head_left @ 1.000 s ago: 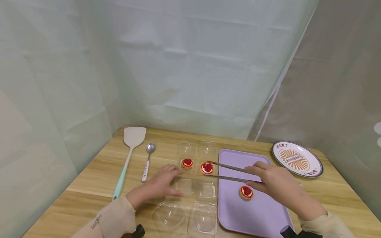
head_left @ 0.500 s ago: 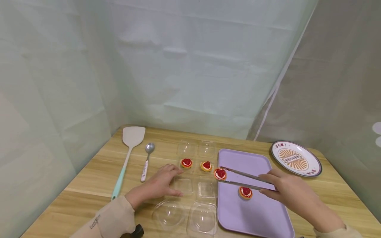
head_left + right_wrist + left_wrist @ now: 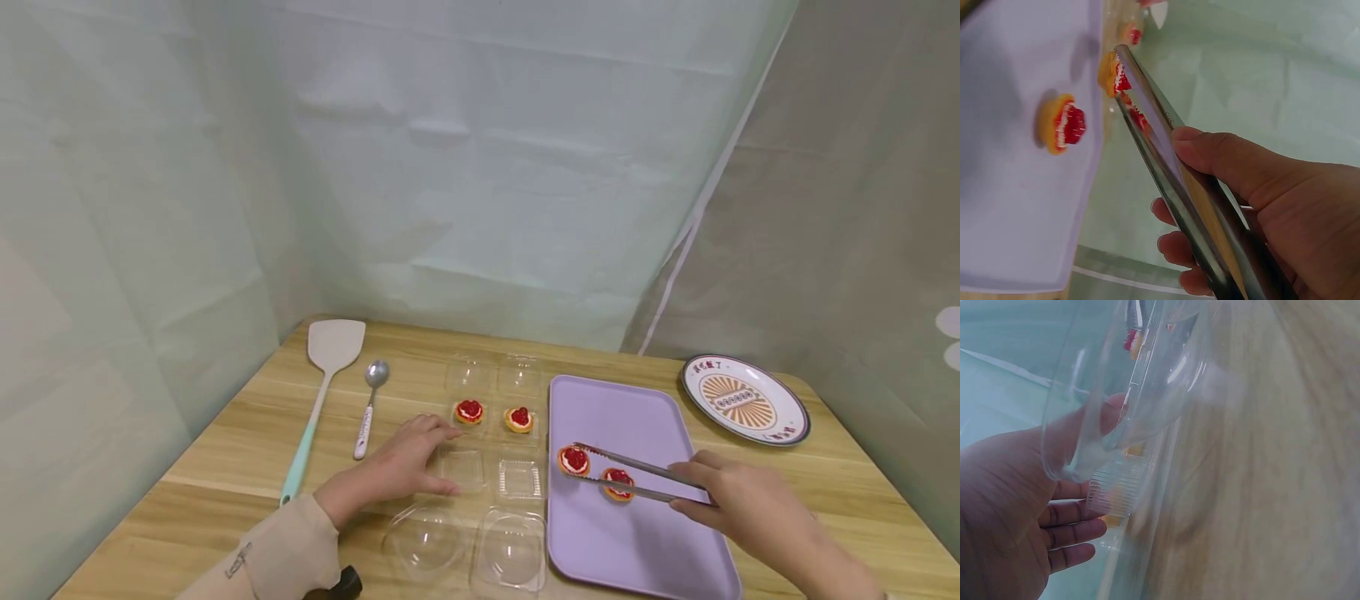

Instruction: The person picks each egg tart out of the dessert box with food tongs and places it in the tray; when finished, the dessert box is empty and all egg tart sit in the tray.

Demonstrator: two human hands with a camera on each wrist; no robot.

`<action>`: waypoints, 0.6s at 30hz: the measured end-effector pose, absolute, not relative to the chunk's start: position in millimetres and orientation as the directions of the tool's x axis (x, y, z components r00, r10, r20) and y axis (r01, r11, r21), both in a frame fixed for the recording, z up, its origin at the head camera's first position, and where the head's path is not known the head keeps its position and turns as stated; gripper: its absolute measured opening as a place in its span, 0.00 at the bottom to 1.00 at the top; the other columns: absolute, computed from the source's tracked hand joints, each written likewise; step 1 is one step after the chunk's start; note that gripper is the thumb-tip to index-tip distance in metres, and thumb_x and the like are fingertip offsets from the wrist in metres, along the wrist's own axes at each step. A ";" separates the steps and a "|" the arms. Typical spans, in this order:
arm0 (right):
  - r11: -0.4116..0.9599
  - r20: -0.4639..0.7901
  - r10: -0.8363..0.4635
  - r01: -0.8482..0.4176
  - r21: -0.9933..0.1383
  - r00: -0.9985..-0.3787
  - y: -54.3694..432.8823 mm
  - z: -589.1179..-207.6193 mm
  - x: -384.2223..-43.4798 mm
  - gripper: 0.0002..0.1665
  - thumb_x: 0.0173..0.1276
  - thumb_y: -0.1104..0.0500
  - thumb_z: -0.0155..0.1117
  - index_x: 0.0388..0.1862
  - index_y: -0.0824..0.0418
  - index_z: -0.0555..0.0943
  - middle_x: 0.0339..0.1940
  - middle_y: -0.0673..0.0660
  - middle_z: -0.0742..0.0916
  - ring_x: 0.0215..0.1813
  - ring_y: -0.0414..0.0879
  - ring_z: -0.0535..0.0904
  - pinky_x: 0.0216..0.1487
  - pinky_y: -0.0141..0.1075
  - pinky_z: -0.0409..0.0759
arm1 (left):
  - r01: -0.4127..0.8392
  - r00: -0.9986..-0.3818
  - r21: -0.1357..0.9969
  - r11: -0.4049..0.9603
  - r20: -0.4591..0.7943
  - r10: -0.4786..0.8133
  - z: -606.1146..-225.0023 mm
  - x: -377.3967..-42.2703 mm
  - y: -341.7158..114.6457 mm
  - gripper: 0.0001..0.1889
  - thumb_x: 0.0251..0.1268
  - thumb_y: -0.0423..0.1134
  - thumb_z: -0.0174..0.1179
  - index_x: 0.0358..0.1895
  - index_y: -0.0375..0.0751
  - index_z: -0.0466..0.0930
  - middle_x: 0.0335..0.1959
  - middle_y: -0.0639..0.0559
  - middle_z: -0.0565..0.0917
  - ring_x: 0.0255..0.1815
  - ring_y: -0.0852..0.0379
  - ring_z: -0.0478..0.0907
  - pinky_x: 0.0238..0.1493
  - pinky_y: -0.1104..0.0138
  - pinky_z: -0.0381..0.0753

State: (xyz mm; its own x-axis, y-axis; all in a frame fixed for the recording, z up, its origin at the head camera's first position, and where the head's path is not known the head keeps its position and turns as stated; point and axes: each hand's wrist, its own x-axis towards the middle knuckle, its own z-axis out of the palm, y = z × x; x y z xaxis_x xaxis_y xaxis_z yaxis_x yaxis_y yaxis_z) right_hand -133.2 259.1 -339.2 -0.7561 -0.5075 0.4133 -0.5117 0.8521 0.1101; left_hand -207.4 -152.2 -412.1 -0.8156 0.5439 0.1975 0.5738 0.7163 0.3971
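Observation:
My right hand grips metal tongs. Between their tips sits a small tart with red topping and white cream, above the left part of a purple tray. On that tray lies a second tart, partly behind a tong arm. My left hand is spread beside clear plastic boxes, its fingers fairly straight; the left wrist view shows its thumb behind a clear curved lid. Two tarts stand in the far pair of boxes.
A long spatula and a spoon lie on the wooden table's left side. At the back right is a patterned plate. Two clear lids or containers lie near the front. Pale cloth hangs behind the table.
My right hand has drawn the tongs back rightward and nearer, from the box area to over the tray, with a tart between the tips. The left hand has stayed put.

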 end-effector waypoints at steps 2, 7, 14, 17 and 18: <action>0.841 0.428 -0.524 -0.527 0.124 -0.736 260.3 -344.0 -133.4 0.19 0.41 0.49 0.80 0.35 0.49 0.85 0.26 0.36 0.79 0.24 0.23 0.65 0.20 0.26 0.66 | 0.574 -0.816 0.397 0.716 0.197 0.544 -411.9 -207.4 -152.5 0.40 0.44 0.57 0.73 0.61 0.37 0.74 0.55 0.44 0.77 0.57 0.46 0.73 0.62 0.49 0.73; 0.854 0.390 -0.503 -0.514 0.084 -0.771 262.0 -353.0 -131.4 0.18 0.44 0.49 0.78 0.37 0.48 0.85 0.26 0.36 0.78 0.22 0.23 0.62 0.19 0.25 0.62 | 0.570 -0.817 0.398 0.718 0.190 0.544 -411.4 -207.4 -152.1 0.41 0.44 0.56 0.73 0.61 0.37 0.74 0.55 0.45 0.77 0.57 0.47 0.73 0.61 0.49 0.73; 0.839 0.376 -0.526 -0.539 0.079 -0.763 262.4 -358.4 -131.3 0.18 0.45 0.50 0.78 0.37 0.50 0.85 0.26 0.37 0.77 0.22 0.23 0.62 0.19 0.25 0.62 | 0.570 -0.818 0.395 0.720 0.192 0.542 -411.6 -207.6 -151.9 0.41 0.44 0.56 0.73 0.61 0.37 0.74 0.54 0.46 0.77 0.56 0.47 0.73 0.61 0.50 0.73; 0.843 0.367 -0.516 -0.534 0.058 -0.774 262.6 -359.9 -130.9 0.18 0.45 0.50 0.78 0.37 0.50 0.85 0.24 0.36 0.75 0.22 0.23 0.60 0.19 0.24 0.60 | 0.569 -0.819 0.394 0.722 0.192 0.541 -412.2 -207.4 -152.3 0.41 0.44 0.57 0.73 0.61 0.37 0.74 0.54 0.46 0.77 0.56 0.48 0.73 0.61 0.50 0.74; 0.844 0.362 -0.513 -0.533 0.051 -0.778 262.7 -360.4 -131.0 0.18 0.46 0.50 0.77 0.37 0.50 0.85 0.24 0.36 0.75 0.22 0.23 0.60 0.19 0.23 0.60 | 0.568 -0.819 0.393 0.723 0.191 0.541 -412.4 -207.3 -152.3 0.41 0.44 0.57 0.73 0.62 0.38 0.74 0.54 0.46 0.77 0.57 0.48 0.73 0.61 0.51 0.74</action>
State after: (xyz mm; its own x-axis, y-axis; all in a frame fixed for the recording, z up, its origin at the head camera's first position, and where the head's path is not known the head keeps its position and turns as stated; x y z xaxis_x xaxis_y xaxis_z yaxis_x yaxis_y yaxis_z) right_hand -131.0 262.7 -360.4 -0.7781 -0.5135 0.3618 -0.5333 0.8444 0.0513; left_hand -207.3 -152.3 -412.4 -0.8195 0.5405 0.1905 0.5682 0.7228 0.3934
